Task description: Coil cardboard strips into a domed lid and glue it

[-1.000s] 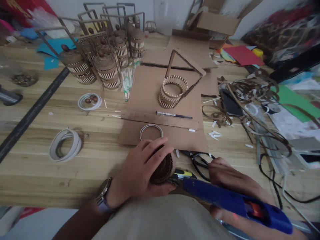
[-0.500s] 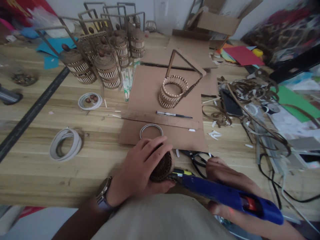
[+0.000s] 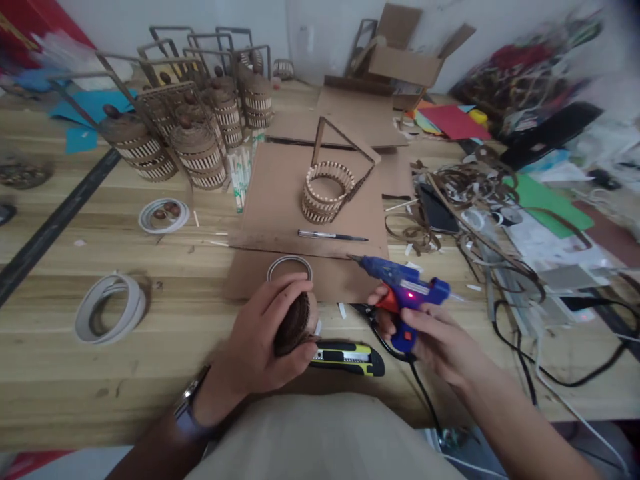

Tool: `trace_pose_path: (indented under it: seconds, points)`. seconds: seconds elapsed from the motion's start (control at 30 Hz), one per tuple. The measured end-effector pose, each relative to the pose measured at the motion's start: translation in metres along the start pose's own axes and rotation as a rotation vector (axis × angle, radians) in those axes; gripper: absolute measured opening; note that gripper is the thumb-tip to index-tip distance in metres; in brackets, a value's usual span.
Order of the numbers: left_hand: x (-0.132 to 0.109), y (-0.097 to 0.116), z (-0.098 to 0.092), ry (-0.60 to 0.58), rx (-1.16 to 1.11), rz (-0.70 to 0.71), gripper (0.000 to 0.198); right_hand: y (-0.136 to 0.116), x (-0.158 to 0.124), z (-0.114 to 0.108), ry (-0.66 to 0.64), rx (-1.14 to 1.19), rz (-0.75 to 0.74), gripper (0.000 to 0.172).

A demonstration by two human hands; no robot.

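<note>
My left hand [image 3: 265, 340] is wrapped round a brown coil of corrugated cardboard [image 3: 294, 325], its fingers over the top and the thumb at its lower side. My right hand [image 3: 425, 327] grips a blue hot glue gun [image 3: 400, 283] by the handle, its nozzle pointing left over the cardboard sheet. Between the hands lies a yellow and black utility knife [image 3: 347, 358]. Just beyond the coil is a thin pale ring [image 3: 289, 263]. Farther back, a small slatted basket [image 3: 327, 193] with an angular brown handle stands on the cardboard sheet [image 3: 270, 180].
Several lidded slatted baskets [image 3: 197, 157] stand at the back left. A pen [image 3: 333, 235] lies on the cardboard. At left are white tape rings [image 3: 110, 310] and a ring holding brown beads [image 3: 173, 208]. Brown strips [image 3: 480, 180], a phone [image 3: 437, 208] and cables crowd the right.
The glue gun has moved away from the coil, up and right, and turned so its handle shows. The utility knife is now uncovered. My left hand still holds the coil.
</note>
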State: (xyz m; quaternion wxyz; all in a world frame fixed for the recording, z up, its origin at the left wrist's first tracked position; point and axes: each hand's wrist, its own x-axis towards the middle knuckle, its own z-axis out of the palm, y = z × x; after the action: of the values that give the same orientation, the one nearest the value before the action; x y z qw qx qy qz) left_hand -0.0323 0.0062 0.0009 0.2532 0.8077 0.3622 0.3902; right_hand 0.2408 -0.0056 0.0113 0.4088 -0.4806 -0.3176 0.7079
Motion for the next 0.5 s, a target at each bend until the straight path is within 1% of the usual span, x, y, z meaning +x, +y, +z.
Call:
trace_pose_path:
  seconds: [0.03,0.13,0.17,0.23,0.3,0.37,0.43,0.5]
  points:
    - [0.0,0.0,0.001,-0.012,-0.003,-0.001,0.053,-0.001,0.003,0.002,-0.028,0.047,0.037,0.036]
    - [-0.001,0.0,0.002,-0.043,-0.006,-0.001,0.053,0.001,0.009,0.005,-0.11,0.14,0.104,0.054]
    - [-0.001,0.0,0.002,-0.047,-0.006,0.0,0.054,0.002,0.01,0.005,-0.125,0.154,0.107,0.059]
    - [-0.001,0.0,0.003,-0.05,-0.004,-0.002,0.054,0.005,0.012,0.007,-0.147,0.169,0.087,0.062]
    - [-0.001,0.0,0.003,-0.047,-0.002,-0.009,0.055,0.006,0.014,0.01,-0.179,0.168,0.07,0.059]
    - [-0.001,0.0,0.003,-0.045,-0.002,-0.013,0.055,0.007,0.014,0.014,-0.208,0.156,0.068,0.049]
    - [-0.002,0.0,0.003,-0.042,-0.008,-0.015,0.056,0.006,0.014,0.017,-0.2,0.148,0.068,0.038]
    - [-0.002,0.0,0.004,-0.043,-0.016,-0.016,0.057,0.006,0.015,0.019,-0.164,0.148,0.062,0.033]
